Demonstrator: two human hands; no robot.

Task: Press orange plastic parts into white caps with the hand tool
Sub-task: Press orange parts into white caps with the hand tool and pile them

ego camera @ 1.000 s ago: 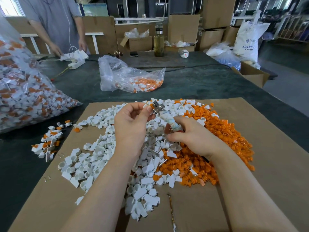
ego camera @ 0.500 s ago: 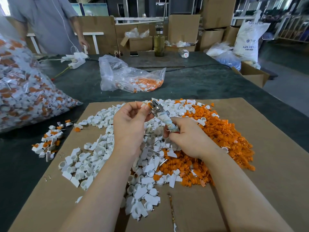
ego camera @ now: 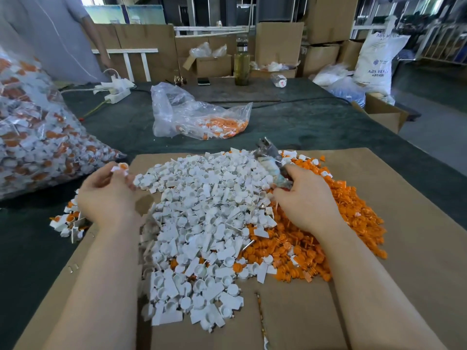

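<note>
A heap of white caps (ego camera: 202, 223) lies on the cardboard sheet (ego camera: 404, 248), with a heap of orange plastic parts (ego camera: 353, 210) on its right. My left hand (ego camera: 108, 195) is at the left edge of the sheet and pinches a white cap with an orange part in it (ego camera: 120, 168) at its fingertips. My right hand (ego camera: 305, 198) grips the taped handle of the hand tool (ego camera: 267, 160) over the border of the two heaps. The tool's metal head points up and away.
A small pile of assembled pieces (ego camera: 68, 221) lies under my left wrist. A big clear bag of assembled pieces (ego camera: 38, 137) fills the left. A smaller bag (ego camera: 199, 117), a power strip (ego camera: 116, 93), a bottle (ego camera: 242, 64) and cardboard boxes lie farther back. A person (ego camera: 50, 34) stands at far left.
My hands have come apart. The left hand moved left toward the small pile with the assembled cap, away from the tool head. The right hand and tool shifted right.
</note>
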